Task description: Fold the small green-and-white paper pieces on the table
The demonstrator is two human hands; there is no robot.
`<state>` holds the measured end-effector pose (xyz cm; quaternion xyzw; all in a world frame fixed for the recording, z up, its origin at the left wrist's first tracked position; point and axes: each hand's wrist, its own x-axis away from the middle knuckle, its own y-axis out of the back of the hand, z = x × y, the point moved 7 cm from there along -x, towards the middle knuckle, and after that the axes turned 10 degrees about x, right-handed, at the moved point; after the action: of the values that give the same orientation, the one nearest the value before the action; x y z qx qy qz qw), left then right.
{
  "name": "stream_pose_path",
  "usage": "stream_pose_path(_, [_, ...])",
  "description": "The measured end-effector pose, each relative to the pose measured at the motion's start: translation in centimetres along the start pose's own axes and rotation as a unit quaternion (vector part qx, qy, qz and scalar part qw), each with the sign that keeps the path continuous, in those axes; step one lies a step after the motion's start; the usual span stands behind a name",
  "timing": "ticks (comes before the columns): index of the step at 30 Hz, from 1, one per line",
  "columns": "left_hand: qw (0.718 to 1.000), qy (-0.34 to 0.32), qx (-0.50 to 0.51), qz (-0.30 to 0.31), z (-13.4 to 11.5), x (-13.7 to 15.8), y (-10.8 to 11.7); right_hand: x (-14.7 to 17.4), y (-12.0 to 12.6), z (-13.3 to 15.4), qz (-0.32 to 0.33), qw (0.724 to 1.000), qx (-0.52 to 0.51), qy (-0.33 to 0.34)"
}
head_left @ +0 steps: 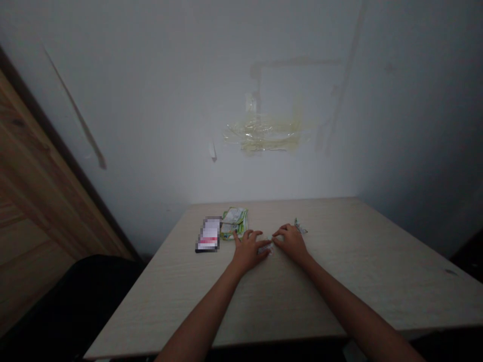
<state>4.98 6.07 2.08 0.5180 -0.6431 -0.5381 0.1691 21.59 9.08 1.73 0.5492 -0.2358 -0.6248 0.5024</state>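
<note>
My left hand (249, 251) rests on the table with its fingers spread, its thumb on or beside a small pale piece with faint coloured print (269, 248). From the other side my right hand (294, 245) reaches in, thumb and fingertips pinched together at that piece's far edge. What kind of thing the piece is, I cannot make out; the fingers partly cover it. Beyond my left fingertips lies a small pile of green and white printed packets (234, 217). A crumpled green and white scrap (301, 227) shows just behind my right hand.
A phone (209, 236) with a lit, blurred-out screen lies left of the packets. The pale wooden table (339, 296) meets a wall (158, 100) with old tape (264, 134) on it. At the lower left stands a dark rounded object (86, 296), near wooden panelling (37, 176).
</note>
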Motion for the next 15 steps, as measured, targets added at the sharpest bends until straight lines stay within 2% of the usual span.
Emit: stream_pose_path(15, [0.999, 0.035, -0.021, 0.013, 0.15, 0.01, 0.09, 0.09, -0.38, -0.53, 0.015, 1.0, -0.011, 0.015])
